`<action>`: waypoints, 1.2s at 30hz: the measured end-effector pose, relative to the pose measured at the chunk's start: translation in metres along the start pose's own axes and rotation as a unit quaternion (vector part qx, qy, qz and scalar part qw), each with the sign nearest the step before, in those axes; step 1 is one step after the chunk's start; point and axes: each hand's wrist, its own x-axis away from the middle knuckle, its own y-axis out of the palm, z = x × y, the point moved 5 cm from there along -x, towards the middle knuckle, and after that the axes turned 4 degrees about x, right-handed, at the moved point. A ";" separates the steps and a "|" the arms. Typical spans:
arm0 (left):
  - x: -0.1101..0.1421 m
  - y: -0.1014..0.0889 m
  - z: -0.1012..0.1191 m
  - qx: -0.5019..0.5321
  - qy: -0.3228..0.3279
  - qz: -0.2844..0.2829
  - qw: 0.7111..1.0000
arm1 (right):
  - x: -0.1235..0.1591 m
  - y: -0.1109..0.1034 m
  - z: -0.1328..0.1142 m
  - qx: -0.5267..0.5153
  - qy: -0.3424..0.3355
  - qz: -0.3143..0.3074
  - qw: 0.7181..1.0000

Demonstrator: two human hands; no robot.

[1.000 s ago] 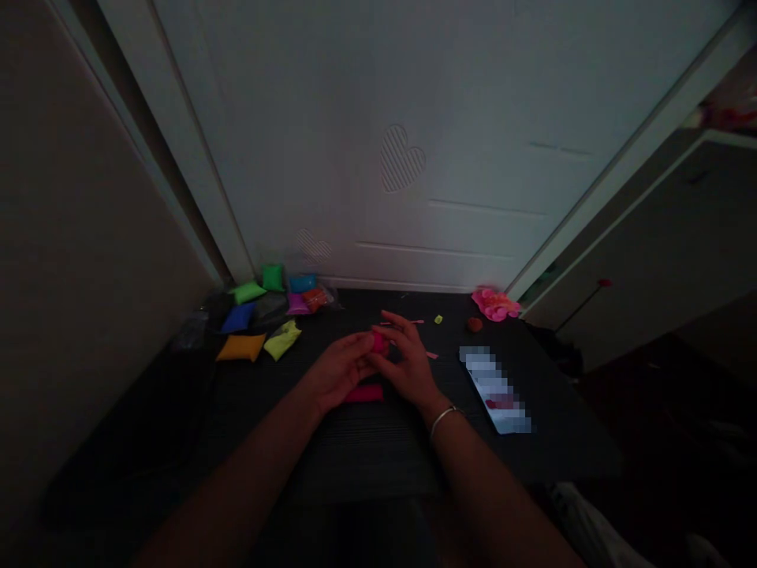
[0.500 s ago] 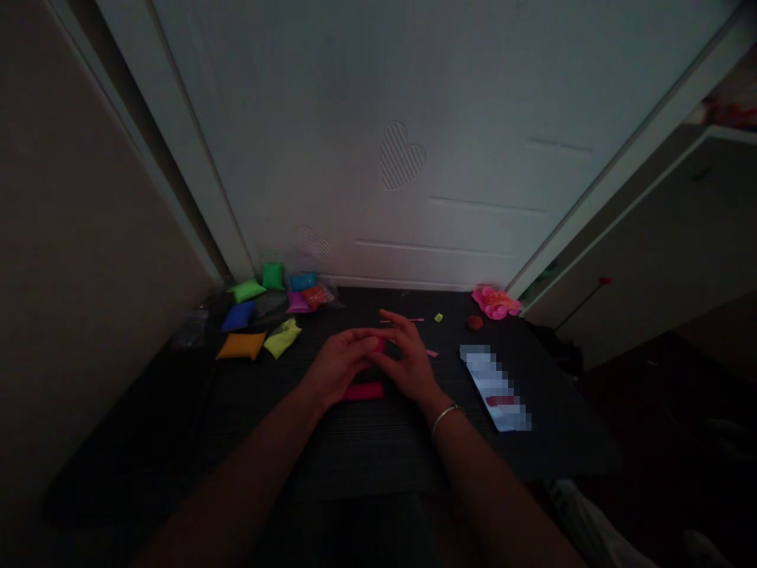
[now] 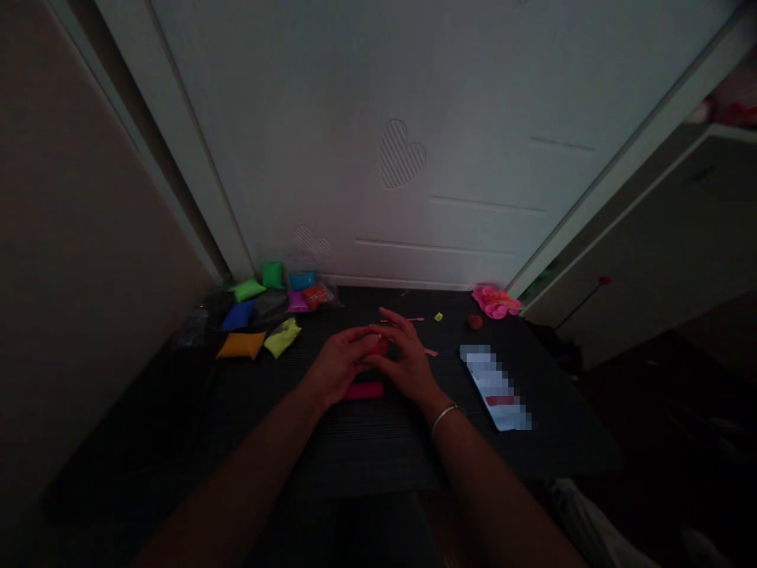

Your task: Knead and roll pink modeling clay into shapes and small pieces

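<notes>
Between my two hands is a small pink lump of modelling clay (image 3: 380, 345), partly covered by fingers. My left hand (image 3: 340, 363) is closed on it from the left, thumb on top. From the right, my right hand (image 3: 408, 359) curls its fingers and thumb around the same lump, one finger sticking out. Below the hands a pink-red bar-shaped piece (image 3: 363, 391) lies on the dark table (image 3: 378, 450). Just beyond the fingers rest a thin pink stick (image 3: 414, 319) and a flat pink strip (image 3: 431, 353), both partly hidden by my right hand.
At the back left lie several coloured clay packets, among them an orange packet (image 3: 241, 345), a yellow packet (image 3: 283, 338) and a blue packet (image 3: 239, 315). To the right are a phone (image 3: 495, 390), a brownish-red ball (image 3: 475, 323), a yellow bit (image 3: 438, 317) and a pink flower-like piece (image 3: 497, 302).
My fingers have shifted slightly around the pink clay, and my left hand has turned a little so its back shows more. The things on the table have stayed in place.
</notes>
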 end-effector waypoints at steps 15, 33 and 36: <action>0.002 0.000 -0.001 -0.031 -0.043 -0.018 0.998 | 0.000 -0.003 -0.003 0.008 0.010 0.004 1.000; 0.001 -0.003 0.000 -0.031 -0.035 -0.012 0.999 | 0.001 -0.002 -0.001 0.023 0.012 0.004 1.000; -0.001 -0.005 0.000 -0.008 -0.030 -0.006 0.999 | 0.000 -0.003 0.000 0.009 0.016 0.021 1.000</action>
